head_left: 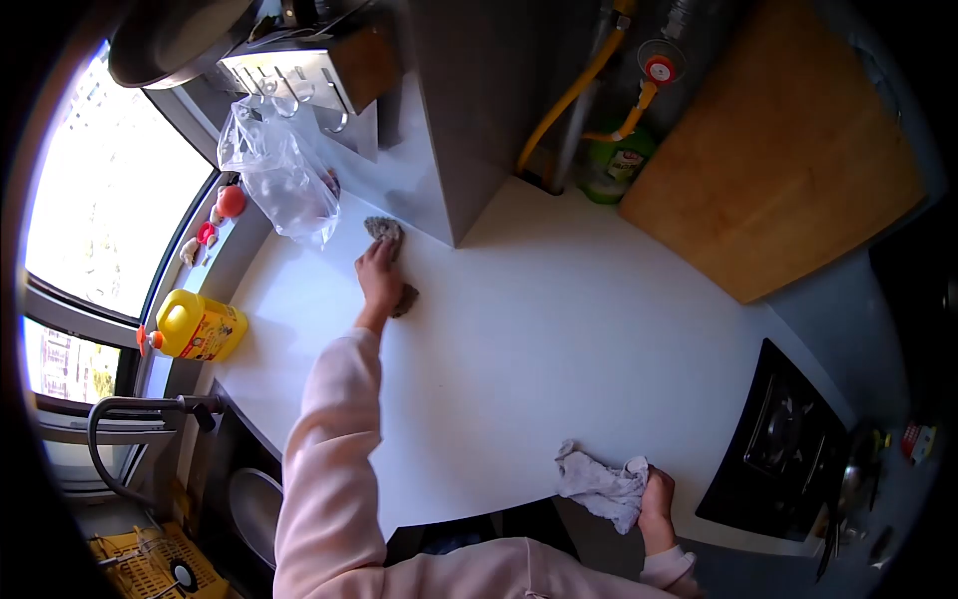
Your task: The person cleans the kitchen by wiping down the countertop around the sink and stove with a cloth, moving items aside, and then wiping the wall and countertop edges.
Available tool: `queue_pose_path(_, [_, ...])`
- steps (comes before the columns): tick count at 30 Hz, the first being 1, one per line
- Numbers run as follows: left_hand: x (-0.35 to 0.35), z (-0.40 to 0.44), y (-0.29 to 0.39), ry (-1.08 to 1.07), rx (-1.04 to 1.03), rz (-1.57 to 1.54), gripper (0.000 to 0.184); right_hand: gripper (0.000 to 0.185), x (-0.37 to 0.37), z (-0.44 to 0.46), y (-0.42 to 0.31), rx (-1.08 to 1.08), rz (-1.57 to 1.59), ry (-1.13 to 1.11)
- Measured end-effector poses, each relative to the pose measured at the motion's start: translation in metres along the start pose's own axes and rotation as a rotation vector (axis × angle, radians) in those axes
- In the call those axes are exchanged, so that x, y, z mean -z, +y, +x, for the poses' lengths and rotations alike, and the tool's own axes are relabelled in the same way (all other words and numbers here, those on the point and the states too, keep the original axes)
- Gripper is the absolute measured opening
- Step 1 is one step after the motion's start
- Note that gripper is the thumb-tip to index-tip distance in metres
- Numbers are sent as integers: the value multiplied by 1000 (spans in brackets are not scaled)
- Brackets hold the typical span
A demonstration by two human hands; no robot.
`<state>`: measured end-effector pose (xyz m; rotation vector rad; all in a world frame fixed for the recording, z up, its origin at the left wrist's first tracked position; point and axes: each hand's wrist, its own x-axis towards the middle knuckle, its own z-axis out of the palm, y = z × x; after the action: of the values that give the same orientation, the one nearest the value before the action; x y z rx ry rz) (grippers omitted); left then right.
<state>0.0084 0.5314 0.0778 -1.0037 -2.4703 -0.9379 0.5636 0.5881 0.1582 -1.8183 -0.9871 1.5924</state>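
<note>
My left hand [378, 278] reaches far across the white countertop [519, 329], close to the base of the grey wall corner. Its fingers press on a grey-brown rag [382, 229], which shows beyond the fingertips and beside the wrist; the part beneath the hand is hidden. Near the counter's front edge, my right hand [656, 507] is closed around a crumpled light grey cloth [603, 486]. That cloth hangs partly over the edge. Both sleeves are pale pink.
A yellow jug [203, 327] stands by the window, near a black faucet [110, 439] and sink. A clear plastic bag [284, 190] hangs from hooks. Opposite are a green bottle [615, 168], a large wooden board [778, 150] and a black stove [778, 439].
</note>
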Motion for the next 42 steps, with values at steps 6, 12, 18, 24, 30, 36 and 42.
queue_pose_path(6, [0, -90, 158, -638, -431, -518, 42, 22, 7, 35, 25, 160, -90, 38])
queue_pose_path(12, [-40, 13, 186, -126, -554, -294, 45, 11, -15, 60, 41, 735, -660, 400])
queue_pose_path(18, [-179, 71, 135, -257, -516, 279, 49, 11, -22, 55, 37, 794, -672, 437])
queue_pose_path(24, [-74, 7, 118, -383, -437, 207, 51, 12, -20, 49, 30, 749, -657, 357])
queue_pose_path(30, [54, -69, 85, -458, -295, -39, 41, 10, -21, 50, 28, 793, -656, 399])
queue_pose_path(36, [25, -5, 157, -235, -51, -625, 44, 9, -24, 48, 29, 810, -640, 394])
queue_pose_path(42, [-103, 48, 177, -127, -147, -413, 56, 8, -22, 53, 36, 859, -676, 434])
